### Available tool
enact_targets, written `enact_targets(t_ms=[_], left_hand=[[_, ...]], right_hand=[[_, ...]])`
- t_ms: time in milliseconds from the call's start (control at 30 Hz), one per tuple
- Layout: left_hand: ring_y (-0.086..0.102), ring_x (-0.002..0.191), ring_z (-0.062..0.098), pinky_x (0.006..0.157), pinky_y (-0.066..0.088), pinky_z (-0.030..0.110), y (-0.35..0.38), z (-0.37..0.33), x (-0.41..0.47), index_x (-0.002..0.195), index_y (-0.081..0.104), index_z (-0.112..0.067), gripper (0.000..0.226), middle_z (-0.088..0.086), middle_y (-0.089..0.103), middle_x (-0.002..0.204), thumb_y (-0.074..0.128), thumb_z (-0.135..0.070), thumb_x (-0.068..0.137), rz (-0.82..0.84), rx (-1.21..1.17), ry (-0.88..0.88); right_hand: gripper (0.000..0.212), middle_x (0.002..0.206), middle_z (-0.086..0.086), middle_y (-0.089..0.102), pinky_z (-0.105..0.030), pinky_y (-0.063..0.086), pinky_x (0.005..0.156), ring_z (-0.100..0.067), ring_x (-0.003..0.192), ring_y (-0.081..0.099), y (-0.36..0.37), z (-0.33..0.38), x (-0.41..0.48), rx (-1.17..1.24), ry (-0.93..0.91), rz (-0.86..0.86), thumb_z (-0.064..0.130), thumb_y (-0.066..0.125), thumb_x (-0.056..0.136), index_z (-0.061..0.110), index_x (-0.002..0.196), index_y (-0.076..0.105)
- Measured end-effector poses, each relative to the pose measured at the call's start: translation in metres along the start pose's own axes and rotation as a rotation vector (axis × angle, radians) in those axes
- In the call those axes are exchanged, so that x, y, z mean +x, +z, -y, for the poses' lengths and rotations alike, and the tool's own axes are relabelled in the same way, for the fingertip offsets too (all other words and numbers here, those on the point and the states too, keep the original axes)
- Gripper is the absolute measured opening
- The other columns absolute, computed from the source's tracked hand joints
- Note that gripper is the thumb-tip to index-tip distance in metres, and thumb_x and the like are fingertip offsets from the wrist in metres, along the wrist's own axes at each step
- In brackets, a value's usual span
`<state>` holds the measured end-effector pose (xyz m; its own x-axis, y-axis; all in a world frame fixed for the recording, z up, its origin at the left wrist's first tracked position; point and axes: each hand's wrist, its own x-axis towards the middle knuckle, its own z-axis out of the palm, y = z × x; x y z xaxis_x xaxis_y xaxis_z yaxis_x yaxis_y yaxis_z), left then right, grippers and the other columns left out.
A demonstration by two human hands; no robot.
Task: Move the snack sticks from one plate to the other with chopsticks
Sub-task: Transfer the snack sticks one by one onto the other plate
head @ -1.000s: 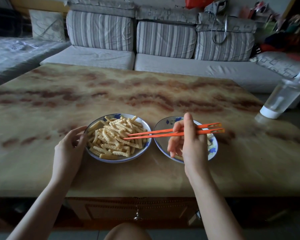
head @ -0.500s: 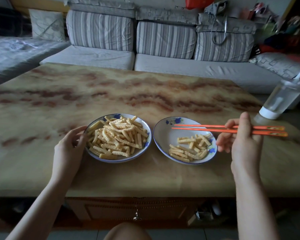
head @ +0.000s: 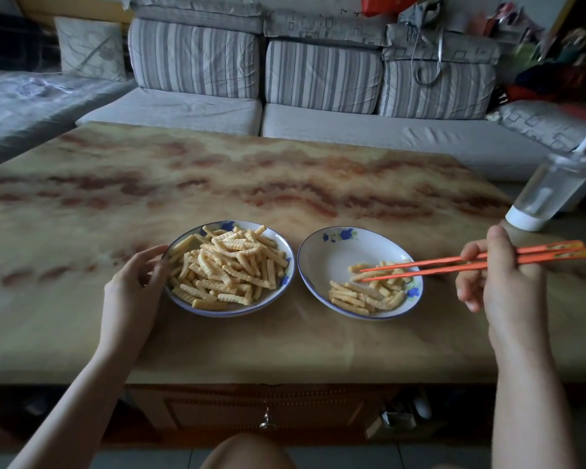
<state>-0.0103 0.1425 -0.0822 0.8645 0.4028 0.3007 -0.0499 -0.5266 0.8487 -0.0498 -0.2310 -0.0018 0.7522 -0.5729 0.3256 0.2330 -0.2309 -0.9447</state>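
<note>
**Now the heaped plate lies left of the chopstick tips**

The right hand [head: 501, 282], at the right of the frame, has its fingers [head: 471, 253] clenched round the orange chopsticks [head: 454, 264]. The shafts run almost level and point left. Their tips stand slightly parted over the small heap of snack sticks [head: 366, 296] in the second plate [head: 332, 258]; nothing shows pinched between them.

Most of the sticks lie piled in the full plate [head: 232, 313], lower centre-left on the counter [head: 285, 350], just beside the second plate. They lie crisscross, many slanting down to the right.

The left hand [head: 132, 286] is nearer that pile, but it grasps the plate's left rim. So the next pick likely falls to the right hand. It would travel left across the gap, and a stick lying across the tips should pinch easiest.
</note>
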Motion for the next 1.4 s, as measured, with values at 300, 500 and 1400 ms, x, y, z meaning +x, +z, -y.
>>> enact_targets(t_ms=[300,500,1400], left_hand=[[0.059,0.088,0.013,0.073,0.039,0.026,0.0,0.001,0.001,0.12,0.066,-0.021,0.028,0.005,0.07,0.1,0.057,-0.021,0.093,0.001,0.001,-0.004],[0.059,0.09,0.012,0.074,0.038,0.026,-0.001,0.001,-0.001,0.121,0.065,-0.02,0.029,0.003,0.069,0.101,0.057,-0.02,0.094,0.006,-0.001,0.004],[0.059,0.09,0.014,0.077,0.038,0.026,-0.001,-0.002,-0.002,0.121,0.065,-0.021,0.029,0.003,0.066,0.096,0.056,-0.021,0.094,0.01,-0.027,-0.022]], right_hand=[[0.041,0.046,0.008,0.051,-0.016,0.022,0.032,-0.009,0.029,0.041,0.016,0.013,-0.011,0.215,0.062,-0.084,0.029,0.037,0.102,0.013,0.064,0.042],[0.042,0.038,0.005,0.047,-0.014,0.021,0.033,-0.01,0.028,0.037,0.047,0.015,-0.026,0.373,0.201,0.077,0.033,0.038,0.102,0.016,0.064,0.046],[0.044,0.033,-0.002,0.043,-0.016,0.021,0.032,-0.011,0.027,0.037,0.018,0.001,-0.001,0.176,0.069,-0.09,0.032,0.034,0.102,0.012,0.065,0.047]])
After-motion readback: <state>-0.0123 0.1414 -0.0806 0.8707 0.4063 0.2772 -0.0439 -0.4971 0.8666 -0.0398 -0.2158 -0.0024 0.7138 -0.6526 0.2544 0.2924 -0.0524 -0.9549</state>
